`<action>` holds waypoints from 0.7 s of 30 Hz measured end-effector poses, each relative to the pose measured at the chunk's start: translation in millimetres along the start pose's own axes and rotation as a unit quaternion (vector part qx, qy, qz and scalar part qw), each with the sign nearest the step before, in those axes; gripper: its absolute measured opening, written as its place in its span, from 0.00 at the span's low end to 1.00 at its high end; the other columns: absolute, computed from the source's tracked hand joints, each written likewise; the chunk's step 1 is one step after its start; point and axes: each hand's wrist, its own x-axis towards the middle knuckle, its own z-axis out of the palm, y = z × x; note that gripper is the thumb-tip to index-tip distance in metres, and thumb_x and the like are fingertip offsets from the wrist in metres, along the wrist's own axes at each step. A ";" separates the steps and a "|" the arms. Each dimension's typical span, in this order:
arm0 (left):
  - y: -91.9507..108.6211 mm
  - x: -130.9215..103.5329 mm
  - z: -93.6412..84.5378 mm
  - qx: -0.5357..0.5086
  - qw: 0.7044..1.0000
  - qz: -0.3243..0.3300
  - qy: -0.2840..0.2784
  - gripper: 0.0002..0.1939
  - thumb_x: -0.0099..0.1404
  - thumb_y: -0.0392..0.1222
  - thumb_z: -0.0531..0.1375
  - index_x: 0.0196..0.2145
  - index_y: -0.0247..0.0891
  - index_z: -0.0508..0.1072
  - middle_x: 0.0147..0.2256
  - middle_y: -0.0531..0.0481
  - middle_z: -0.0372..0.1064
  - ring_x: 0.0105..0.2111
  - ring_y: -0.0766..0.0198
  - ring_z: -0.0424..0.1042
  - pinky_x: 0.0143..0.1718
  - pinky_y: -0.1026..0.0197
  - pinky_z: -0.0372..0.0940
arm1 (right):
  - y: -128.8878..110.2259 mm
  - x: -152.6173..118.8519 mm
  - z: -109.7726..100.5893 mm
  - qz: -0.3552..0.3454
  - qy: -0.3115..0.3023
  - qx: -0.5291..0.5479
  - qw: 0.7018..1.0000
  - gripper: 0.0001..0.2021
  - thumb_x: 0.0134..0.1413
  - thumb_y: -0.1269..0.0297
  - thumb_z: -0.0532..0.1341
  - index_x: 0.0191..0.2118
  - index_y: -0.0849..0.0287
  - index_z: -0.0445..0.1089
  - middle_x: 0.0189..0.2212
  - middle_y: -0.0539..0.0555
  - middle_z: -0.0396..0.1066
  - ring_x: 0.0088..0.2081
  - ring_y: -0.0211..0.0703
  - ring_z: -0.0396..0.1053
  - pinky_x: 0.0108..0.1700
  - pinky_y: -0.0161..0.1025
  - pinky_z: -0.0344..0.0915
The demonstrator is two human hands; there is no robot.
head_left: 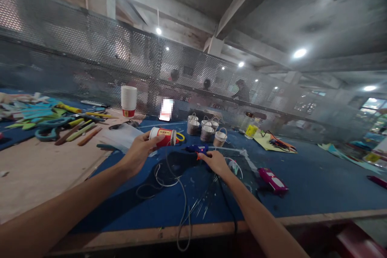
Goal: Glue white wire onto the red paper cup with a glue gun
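Observation:
My left hand point(139, 150) is closed round a red and white paper cup point(163, 136), tipped on its side with one end to the right. From that right end a thin grey cord point(184, 193) hangs down, loops on the blue mat and trails over the table's front edge. My right hand point(217, 162) grips a dark blue glue gun point(196, 149) with an orange trigger and a small red light. Its nozzle points left, below the cup and apart from it. Behind the glue gun stand several small handled buckets point(207, 131).
A stack of paper cups point(129, 98) and a lit phone point(166, 109) stand at the back. Scissors point(51, 129), knives and coloured scraps lie left. Glass jars point(250, 128) and a magenta device point(273, 180) are on the right. A perforated metal screen point(142, 60) closes the far side.

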 end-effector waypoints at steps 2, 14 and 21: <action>0.3 -0.6 0.4 0.001 1.000 -0.003 -0.001 0.16 0.54 0.49 0.71 0.38 0.38 0.80 0.37 0.46 0.79 0.36 0.59 0.75 0.41 0.61 0.67 | -0.2 -0.5 3.4 0.022 0.015 -0.020 0.999 0.21 0.55 0.45 0.60 0.22 0.58 0.66 0.20 0.48 0.65 0.25 0.38 0.63 0.28 0.35 0.48; 1.2 -3.6 2.9 -0.003 1.000 -0.016 -0.025 0.15 0.56 0.48 0.70 0.39 0.38 0.80 0.38 0.45 0.79 0.38 0.59 0.75 0.44 0.59 0.67 | -53.1 -20.5 1.5 -0.085 0.011 0.168 0.982 0.09 0.61 0.57 0.59 0.40 0.57 0.70 0.39 0.55 0.75 0.43 0.45 0.72 0.49 0.42 0.64; 7.1 -6.8 6.8 0.012 1.000 0.013 -0.019 0.14 0.56 0.49 0.70 0.37 0.39 0.80 0.36 0.46 0.80 0.39 0.57 0.76 0.46 0.58 0.67 | -112.4 -43.5 18.9 -0.104 -0.227 0.457 0.854 0.20 0.56 0.52 0.65 0.50 0.58 0.66 0.35 0.53 0.75 0.40 0.43 0.75 0.48 0.41 0.68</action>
